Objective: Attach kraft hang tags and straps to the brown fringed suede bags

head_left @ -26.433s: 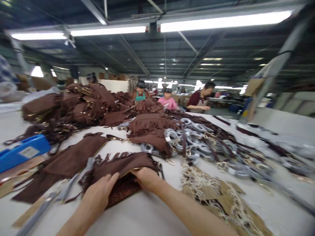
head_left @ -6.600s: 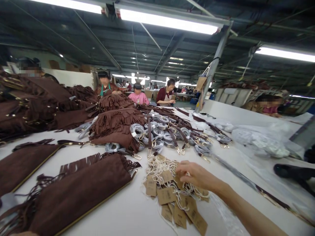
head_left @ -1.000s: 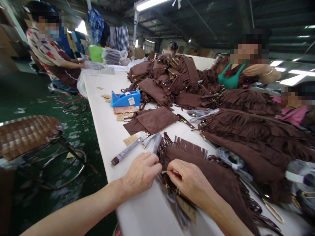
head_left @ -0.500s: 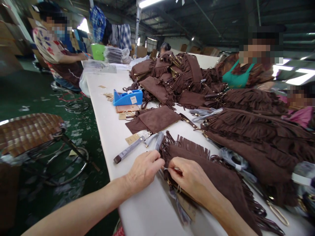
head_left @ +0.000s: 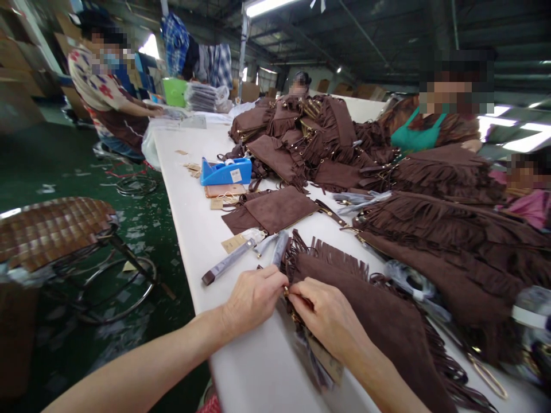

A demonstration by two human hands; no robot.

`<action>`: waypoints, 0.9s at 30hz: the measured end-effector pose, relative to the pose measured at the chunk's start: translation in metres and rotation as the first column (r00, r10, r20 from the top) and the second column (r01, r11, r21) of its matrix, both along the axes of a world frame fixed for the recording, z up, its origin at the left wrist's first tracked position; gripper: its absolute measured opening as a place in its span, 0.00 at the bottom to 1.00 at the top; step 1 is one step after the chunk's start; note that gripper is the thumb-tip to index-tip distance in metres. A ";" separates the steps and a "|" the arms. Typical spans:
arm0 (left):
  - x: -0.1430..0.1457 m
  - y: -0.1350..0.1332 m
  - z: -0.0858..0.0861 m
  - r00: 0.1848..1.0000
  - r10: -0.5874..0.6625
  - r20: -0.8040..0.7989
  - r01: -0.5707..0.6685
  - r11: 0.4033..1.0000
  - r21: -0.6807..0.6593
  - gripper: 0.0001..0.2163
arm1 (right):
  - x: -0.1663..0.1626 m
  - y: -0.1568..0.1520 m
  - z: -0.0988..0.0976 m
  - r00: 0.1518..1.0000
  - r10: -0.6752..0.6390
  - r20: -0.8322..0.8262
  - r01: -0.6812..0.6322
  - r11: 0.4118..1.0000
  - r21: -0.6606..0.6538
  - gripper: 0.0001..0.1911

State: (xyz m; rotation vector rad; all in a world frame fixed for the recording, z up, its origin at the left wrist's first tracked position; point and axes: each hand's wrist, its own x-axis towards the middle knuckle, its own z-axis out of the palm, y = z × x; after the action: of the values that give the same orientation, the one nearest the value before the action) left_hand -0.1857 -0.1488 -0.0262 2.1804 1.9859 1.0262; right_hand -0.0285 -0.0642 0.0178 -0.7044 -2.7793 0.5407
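Observation:
A dark brown fringed bag (head_left: 365,304) lies at the front of the white table, its zipped edge toward me. My left hand (head_left: 258,295) is closed in a pinch at the bag's near left corner, beside a small gold metal fitting (head_left: 286,291). Against that fitting, the fingertips of my right hand (head_left: 325,310) are pinched together; the thin tag string between them is mostly hidden now. Below my right wrist hang a brown card tag (head_left: 327,355) and a plastic-wrapped strap (head_left: 312,353). A wrapped wrist strap (head_left: 230,261) lies left of the bag.
Beyond lies another brown bag (head_left: 275,209) with a paper tag (head_left: 236,242). A blue tape dispenser (head_left: 226,171) stands on the white table (head_left: 183,203). Fringed bags (head_left: 301,132) are heaped behind and on the right. Co-workers sit around; a stool (head_left: 55,232) stands left.
My right fingertips have moved slightly left and closer to my left hand at the fitting. The pale string seen at the right fingers earlier is now mostly hidden.

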 end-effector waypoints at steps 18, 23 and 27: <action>0.004 -0.016 0.006 0.987 0.017 0.162 -0.010 0.999 -0.046 0.07 | -0.005 0.007 -0.014 0.972 -0.210 -0.108 0.156 0.914 -0.375 0.17; 0.011 -0.010 0.007 0.991 0.131 0.008 -0.126 0.967 -0.220 0.03 | -0.007 0.004 -0.016 0.971 -0.204 -0.124 0.152 0.929 -0.337 0.17; 0.013 -0.009 0.005 0.986 0.155 -0.063 -0.166 0.948 -0.273 0.04 | -0.008 0.001 -0.016 0.971 -0.206 -0.117 0.167 0.945 -0.280 0.18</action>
State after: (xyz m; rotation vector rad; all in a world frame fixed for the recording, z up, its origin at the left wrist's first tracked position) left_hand -0.1725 -0.1575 -0.0210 1.9364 2.2010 0.6685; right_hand -0.0365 -0.0637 0.0014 -0.9334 -2.4956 0.9008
